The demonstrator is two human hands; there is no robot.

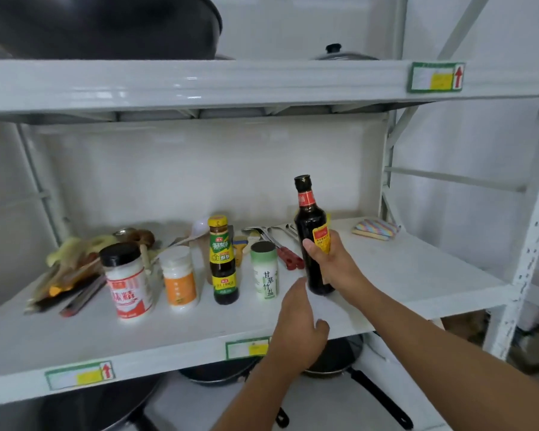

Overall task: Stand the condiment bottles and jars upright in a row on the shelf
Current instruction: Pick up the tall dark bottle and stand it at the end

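**While the dark bottle goes down: tip risk at row's end**

Dark bottle [311,234] upright at right end of row on shelf [417,269], right hand [330,259] wrapped around its middle. Left hand [299,321] spread, empty, near base. Tall, narrow; a careless release could topple it into green shaker [265,272].

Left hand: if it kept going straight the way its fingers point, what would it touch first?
Most likely the dark bottle that the right hand holds upright on the shelf. The left hand is open, fingertips aimed up at the bottle's base. Depth is unclear; it could brush the green jar instead.
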